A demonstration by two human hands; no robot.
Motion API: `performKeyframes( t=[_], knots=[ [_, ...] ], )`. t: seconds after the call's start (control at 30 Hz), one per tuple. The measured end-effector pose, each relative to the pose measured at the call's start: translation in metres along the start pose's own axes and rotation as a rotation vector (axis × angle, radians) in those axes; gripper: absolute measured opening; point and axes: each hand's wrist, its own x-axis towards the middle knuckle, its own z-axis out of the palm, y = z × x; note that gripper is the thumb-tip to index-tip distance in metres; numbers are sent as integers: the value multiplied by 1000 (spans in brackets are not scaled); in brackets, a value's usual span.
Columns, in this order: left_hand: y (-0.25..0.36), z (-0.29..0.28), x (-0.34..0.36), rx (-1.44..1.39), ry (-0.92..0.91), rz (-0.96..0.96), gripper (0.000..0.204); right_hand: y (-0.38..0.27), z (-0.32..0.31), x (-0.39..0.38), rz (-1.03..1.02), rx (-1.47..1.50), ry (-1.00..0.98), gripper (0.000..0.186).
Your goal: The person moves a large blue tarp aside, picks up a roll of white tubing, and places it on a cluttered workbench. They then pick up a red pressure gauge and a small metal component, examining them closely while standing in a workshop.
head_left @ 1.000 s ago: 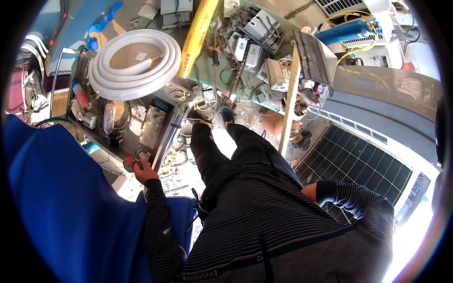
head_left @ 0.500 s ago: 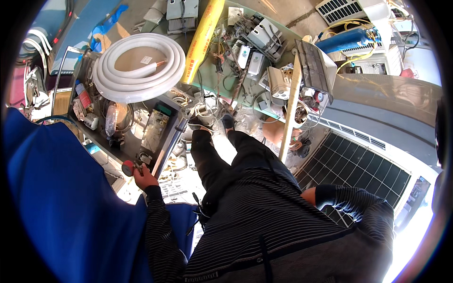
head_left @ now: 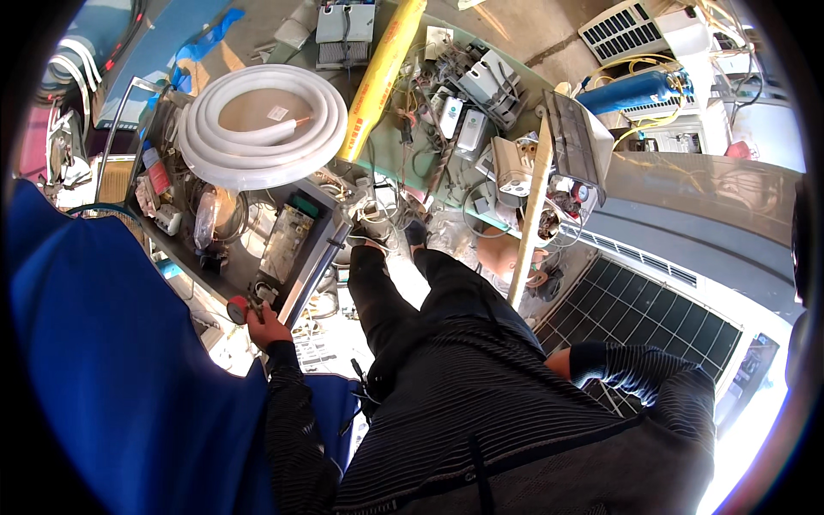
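Observation:
My left hand point(head_left: 269, 328) is closed around the brass-coloured fitting of a red, round pressure gauge point(head_left: 238, 309). It is at the near edge of a dark open bin point(head_left: 319, 251). Inside the bin, just beyond the hand, lies a grimy pale circuit board point(head_left: 287, 245). A coil of white insulated pipe point(head_left: 210, 154) rests across the bin's far side. My right arm is bent, with only the wrist and part of my right hand point(head_left: 560, 363) showing beside my hip; its fingers are hidden.
A blue cloth point(head_left: 112, 369) hangs at the left. Ahead, a green table point(head_left: 412, 163) carries a yellow roll point(head_left: 382, 81), white remotes and tangled parts. A wooden pole point(head_left: 534, 215) leans right of my legs. A dark-gridded outdoor unit point(head_left: 639, 313) stands at the right.
The view has shifted slightly, so most things sit a little further right and lower. My left hand still holds the gauge, and the right arm keeps its pose.

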Motion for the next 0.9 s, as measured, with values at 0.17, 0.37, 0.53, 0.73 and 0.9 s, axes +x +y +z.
performKeyframes(
  t=[0.17, 0.37, 0.53, 0.73, 0.9],
  knots=[
    [3, 4, -2, -89, -34, -77, 26, 17, 11, 8, -12, -86, 30, 36],
    [18, -3, -7, -234, -50, -220, 23, 17, 4, 19, -10, -121, 42, 36],
    [0, 3, 1, -48, -60, -23, 25, 10, 11, 18, 26, -110, 34, 36],
    [1, 2, 4, -8, -35, 1, 27, 21, 20, 29, 25, -120, 107, 38],
    [-10, -1, 7, 12, -53, 12, 31, -12, -1, 21, -29, 99, 46, 41]
  ],
)
